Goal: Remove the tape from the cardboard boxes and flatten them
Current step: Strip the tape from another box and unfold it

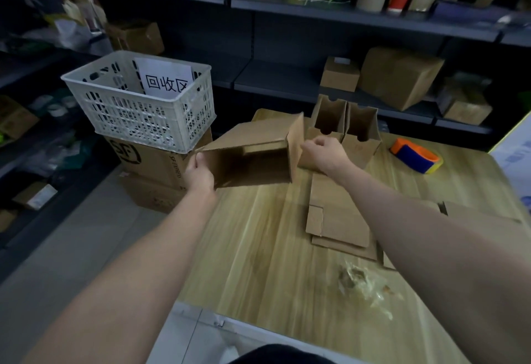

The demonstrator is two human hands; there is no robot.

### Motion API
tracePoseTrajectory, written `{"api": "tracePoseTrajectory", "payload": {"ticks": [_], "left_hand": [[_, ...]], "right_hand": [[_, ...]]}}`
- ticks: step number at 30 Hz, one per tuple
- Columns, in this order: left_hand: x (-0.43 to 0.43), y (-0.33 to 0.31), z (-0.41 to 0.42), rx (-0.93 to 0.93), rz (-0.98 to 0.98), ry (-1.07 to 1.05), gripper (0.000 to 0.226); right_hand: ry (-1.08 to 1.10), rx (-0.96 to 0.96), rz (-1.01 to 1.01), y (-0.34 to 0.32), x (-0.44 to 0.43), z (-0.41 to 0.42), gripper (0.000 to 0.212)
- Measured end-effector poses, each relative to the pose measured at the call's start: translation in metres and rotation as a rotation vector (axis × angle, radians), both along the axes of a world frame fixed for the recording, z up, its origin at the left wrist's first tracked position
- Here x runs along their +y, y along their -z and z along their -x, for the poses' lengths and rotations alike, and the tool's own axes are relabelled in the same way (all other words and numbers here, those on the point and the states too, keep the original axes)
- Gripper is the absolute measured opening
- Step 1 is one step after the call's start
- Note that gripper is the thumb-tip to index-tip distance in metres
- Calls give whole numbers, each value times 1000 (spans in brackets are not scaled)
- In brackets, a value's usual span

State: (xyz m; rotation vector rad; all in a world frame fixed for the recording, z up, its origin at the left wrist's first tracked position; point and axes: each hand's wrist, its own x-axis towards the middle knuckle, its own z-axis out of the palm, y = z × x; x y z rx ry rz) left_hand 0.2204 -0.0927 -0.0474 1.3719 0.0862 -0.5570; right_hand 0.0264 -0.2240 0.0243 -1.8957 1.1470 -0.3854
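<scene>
Cardboard box (pixel 250 159), open and unflattened, is held just right of the white basket (pixel 138 104). The left hand (pixel 198 173) fingers grip its edge; the right hand (pixel 319 150) fingers curl beside a flap, hold unclear. Farther right of the basket, flattened boxes (pixel 339 220) and peeled tape (pixel 365 283) lie finished; two upright boxes (pixel 344 127) remain.

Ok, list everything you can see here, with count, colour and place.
held box: one, brown, open, over table's left edge
upright boxes: two, brown, behind it on table
flattened cardboard: one stack, brown, table centre
tape dispenser: one, orange and blue, table's far right
tape wad: one, clear, table's near side
basket: one, white, on brown cartons, left
table: one, light wood
shelves: dark, behind
left hand: grips held box's left edge
right hand: curled at its flap, grip unclear
</scene>
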Motion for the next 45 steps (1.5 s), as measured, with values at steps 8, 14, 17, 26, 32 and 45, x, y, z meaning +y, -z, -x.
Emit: {"api": "tracePoseTrajectory", "payload": {"ticks": [8,14,17,26,32,45], "left_hand": [[0,-5,1,-111,75,253,38],[8,-7,5,-318,-35,664,51],[11,1,-1,-306,-214,789,54],[-32,-7,-10,-815,-597,725,92],[-62,-14,-2,-560,-320,869,45],[-165,-16,122,-117,-140,849,48]], "right_hand": [[269,-243,-616,-19,-15,-7,97],[299,-405,-744,-25,-15,-2,33],[273,-254,-603,-15,-14,-6,30],[-75,254,65,7,-5,-33,48],[188,227,270,7,-20,-9,50],[649,-28,-258,40,-46,164,63]]}}
